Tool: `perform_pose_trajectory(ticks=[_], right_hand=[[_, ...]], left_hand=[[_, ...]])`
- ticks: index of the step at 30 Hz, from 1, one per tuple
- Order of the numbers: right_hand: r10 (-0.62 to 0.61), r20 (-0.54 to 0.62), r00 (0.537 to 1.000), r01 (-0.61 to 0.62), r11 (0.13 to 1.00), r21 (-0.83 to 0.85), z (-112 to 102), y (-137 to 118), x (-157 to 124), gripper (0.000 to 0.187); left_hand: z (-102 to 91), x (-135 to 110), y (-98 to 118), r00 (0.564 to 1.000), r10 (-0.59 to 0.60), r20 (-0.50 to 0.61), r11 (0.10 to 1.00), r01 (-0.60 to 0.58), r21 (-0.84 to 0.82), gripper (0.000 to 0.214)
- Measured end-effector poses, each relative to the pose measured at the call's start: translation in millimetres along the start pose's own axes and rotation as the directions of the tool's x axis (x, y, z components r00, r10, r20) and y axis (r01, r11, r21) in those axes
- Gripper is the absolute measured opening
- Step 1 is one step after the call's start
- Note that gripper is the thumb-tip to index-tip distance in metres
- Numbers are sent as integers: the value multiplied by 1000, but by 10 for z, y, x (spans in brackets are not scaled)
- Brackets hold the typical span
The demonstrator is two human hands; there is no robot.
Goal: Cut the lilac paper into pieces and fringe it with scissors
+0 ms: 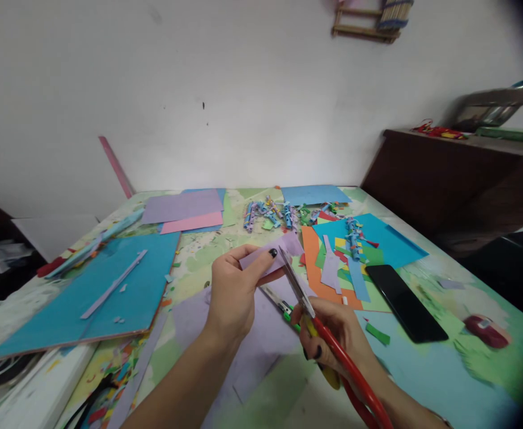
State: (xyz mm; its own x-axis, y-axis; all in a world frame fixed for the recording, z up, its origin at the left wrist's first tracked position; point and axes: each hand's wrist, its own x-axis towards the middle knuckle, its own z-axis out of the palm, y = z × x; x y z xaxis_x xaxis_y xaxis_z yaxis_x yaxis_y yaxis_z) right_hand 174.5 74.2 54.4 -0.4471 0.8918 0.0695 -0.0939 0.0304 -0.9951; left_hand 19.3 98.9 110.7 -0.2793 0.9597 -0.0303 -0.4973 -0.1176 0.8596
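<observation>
Now left fingers [265, 263] pinch lilac paper [290, 243], right fingers [335, 322] grip red scissors [347, 367] above the paper-strewn table [198, 256], white wall [243, 89] behind.

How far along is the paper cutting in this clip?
Done: a row of paper rolls and cut strips lie beyond the hands. In hand: the left hand holds a lilac piece, the right hand holds red-handled scissors at its edge. Left: a whole lilac sheet and pink sheet look uncut.

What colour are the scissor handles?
Red with a bit of yellow, on the scissors in the right hand; head view.
</observation>
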Motion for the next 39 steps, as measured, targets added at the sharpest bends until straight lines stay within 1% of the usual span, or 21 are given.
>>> perform_pose_trajectory(ticks=[3, 9, 15, 22, 24, 30, 35, 39], right_hand=[[11, -11, 1000, -11, 1000, 1, 1, 18, 6, 52], [-7, -44, 999, 6, 1000, -15, 15, 47, -6, 50], [79, -60, 995, -79, 997, 4, 49, -69, 6, 54], [94, -80, 992, -94, 996, -8, 69, -93, 7, 52], [91, -72, 993, -92, 996, -5, 59, -76, 4, 52], [30, -1, 1000, -30, 1000, 6, 11, -20, -2, 55], [36, 13, 999, -35, 999, -34, 9, -24, -2, 52], [33, 3, 999, -33, 999, -26, 11, -14, 1, 51]], left_hand=[[0, -2, 1, 1000, 0, -3, 1000, 0, -5, 14], [-2, -10, 2, 1000, 3, -9, 1000, -3, 3, 14], [-5, -5, 2, 1000, 7, 14, 1000, -7, 3, 12], [-7, -3, 5, 1000, -3, 7, 1000, 3, 7, 13], [-5, -1, 6, 1000, 3, 9, 1000, -3, 4, 14], [1, -8, 3, 1000, -10, -1, 1000, 10, 5, 16], [-3, -17, 8, 1000, -9, 4, 1000, 9, 28, 15], [-2, -14, 10, 1000, 4, 6, 1000, -4, 25, 14]])
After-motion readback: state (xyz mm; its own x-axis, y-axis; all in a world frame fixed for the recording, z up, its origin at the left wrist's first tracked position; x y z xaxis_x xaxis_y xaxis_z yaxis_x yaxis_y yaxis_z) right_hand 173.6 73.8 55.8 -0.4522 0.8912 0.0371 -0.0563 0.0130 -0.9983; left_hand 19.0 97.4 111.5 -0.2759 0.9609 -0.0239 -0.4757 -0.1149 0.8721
